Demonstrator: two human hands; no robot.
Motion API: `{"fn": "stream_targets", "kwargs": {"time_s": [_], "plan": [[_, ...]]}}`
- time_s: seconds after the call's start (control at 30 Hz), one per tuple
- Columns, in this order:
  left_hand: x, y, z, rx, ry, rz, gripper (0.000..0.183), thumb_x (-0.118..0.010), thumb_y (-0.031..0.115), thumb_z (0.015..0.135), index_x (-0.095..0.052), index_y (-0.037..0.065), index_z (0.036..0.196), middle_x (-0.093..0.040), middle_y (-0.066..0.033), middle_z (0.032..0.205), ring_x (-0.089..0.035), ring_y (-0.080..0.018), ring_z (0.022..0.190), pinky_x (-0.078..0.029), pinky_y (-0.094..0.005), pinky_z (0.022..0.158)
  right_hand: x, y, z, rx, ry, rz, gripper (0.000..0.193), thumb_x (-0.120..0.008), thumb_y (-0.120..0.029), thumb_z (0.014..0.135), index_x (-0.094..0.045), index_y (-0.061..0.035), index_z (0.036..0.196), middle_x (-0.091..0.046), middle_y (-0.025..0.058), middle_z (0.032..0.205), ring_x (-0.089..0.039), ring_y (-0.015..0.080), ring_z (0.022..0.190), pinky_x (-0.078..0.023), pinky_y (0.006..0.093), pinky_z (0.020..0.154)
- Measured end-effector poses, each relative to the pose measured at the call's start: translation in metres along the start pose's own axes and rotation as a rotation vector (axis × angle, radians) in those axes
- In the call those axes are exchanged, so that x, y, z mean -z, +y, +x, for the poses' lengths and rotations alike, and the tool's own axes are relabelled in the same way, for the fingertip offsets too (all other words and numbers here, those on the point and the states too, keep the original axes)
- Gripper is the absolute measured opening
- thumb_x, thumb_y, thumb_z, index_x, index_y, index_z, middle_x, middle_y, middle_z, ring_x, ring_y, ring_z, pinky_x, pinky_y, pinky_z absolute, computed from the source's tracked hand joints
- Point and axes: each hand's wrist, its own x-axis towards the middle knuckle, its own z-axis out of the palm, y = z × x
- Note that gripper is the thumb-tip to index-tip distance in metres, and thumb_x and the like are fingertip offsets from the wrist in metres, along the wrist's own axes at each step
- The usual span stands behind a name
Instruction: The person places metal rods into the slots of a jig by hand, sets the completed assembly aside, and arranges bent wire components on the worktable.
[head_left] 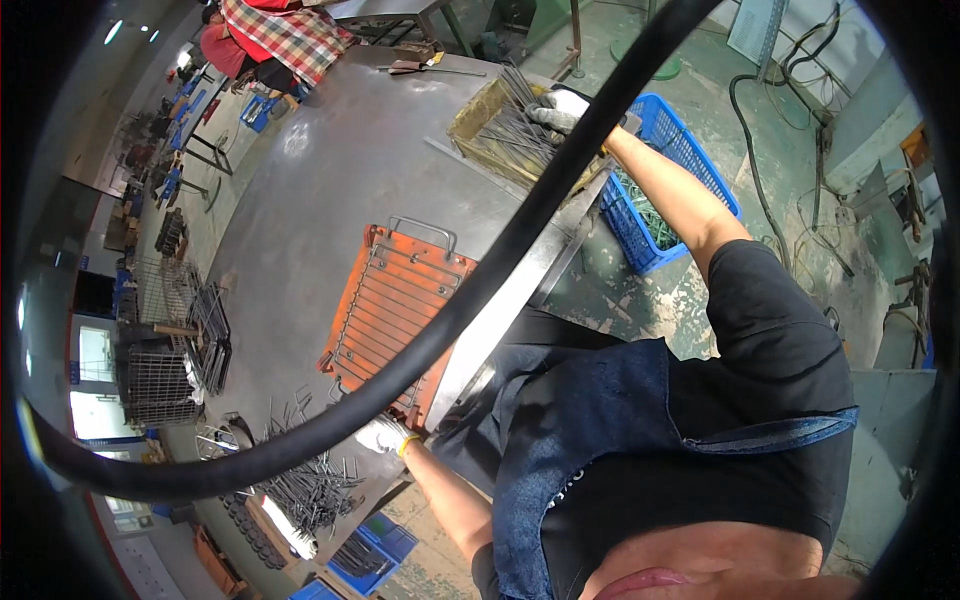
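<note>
At the top of the frame a gloved hand (pixel 556 110) reaches into a shallow box (pixel 478 112) of thin metal rods (pixel 520 130); just right of it stands a blue crate (pixel 668 140). In the lower centre the other gloved hand (pixel 385 435) rests at the corner of an orange wire-grid jig (pixel 400 300) on the grey steel tabletop (pixel 330 170) (a thick black hose (pixel 500 265) sweeps across everything). Loose bent wires (pixel 310 485) lie at the lower left.

A shallow tan cardboard box (pixel 478 125) sits on the counter (pixel 330 190) at upper centre; no labels, signs or screens show.
</note>
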Motion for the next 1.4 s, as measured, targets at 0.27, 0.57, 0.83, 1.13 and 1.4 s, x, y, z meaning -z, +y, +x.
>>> {"fn": "stream_targets", "kwargs": {"time_s": [0.27,0.57,0.83,1.13,1.4], "plan": [[-0.007,0.027,0.007,0.159,-0.211,-0.072,0.049,-0.04,0.024,0.1,-0.034,0.007,0.145,-0.045,-0.0131,0.143,-0.048,-0.0249,0.128,-0.042,-0.0337,0.1,0.016,0.002,-0.013,-0.049,0.012,0.023,0.046,-0.055,-0.044,0.091,-0.062,0.001,0.1,-0.065,0.0143,0.075,-0.062,0.0222,0.061,-0.048,0.0376,0.064],[0.032,0.115,-0.013,0.304,-0.178,-0.125,0.049,-0.044,0.019,0.099,-0.032,0.006,0.145,-0.038,-0.0183,0.145,-0.044,-0.0285,0.129,-0.037,-0.0336,0.106,0.01,-0.017,-0.007,0.108,0.088,-0.118,0.039,-0.052,-0.038,0.095,-0.058,-0.0001,0.095,-0.058,0.0072,0.066,-0.056,0.0136,0.051,-0.045,0.0318,0.051],[0.016,0.097,-0.024,-0.173,-0.116,-0.159,0.047,-0.05,0.022,0.098,-0.042,-0.002,0.137,-0.057,-0.0192,0.128,-0.058,-0.0247,0.114,-0.044,-0.033,0.098,0.005,-0.03,-0.006,0.047,-0.078,-0.117,0.05,-0.052,-0.046,0.091,-0.063,0.0013,0.101,-0.066,0.0192,0.084,-0.064,0.0319,0.074,-0.049,0.0411,0.071],[0.033,0.091,-0.026,-0.155,-0.189,-0.134,0.046,-0.05,0.022,0.098,-0.044,-0.003,0.136,-0.057,-0.0194,0.127,-0.059,-0.0234,0.111,-0.044,-0.0325,0.097,0.01,-0.051,-0.003,0.171,0.087,-0.238,0.048,-0.05,-0.047,0.091,-0.063,-0.0028,0.105,-0.065,0.0224,0.091,-0.062,0.0378,0.088,-0.048,0.0421,0.077],[0.011,0.21,-0.058,-0.146,-0.72,-0.522,0.052,-0.049,0.014,0.097,-0.031,-0.002,0.143,-0.05,-0.0217,0.134,-0.048,-0.0283,0.127,-0.035,-0.0363,0.106,-0.024,-0.212,-0.107,0.401,-0.636,0.263,0.036,-0.053,-0.033,0.092,-0.065,-0.0032,0.108,-0.067,0.0117,0.078,-0.065,0.0184,0.068,-0.051,0.032,0.065]]}}
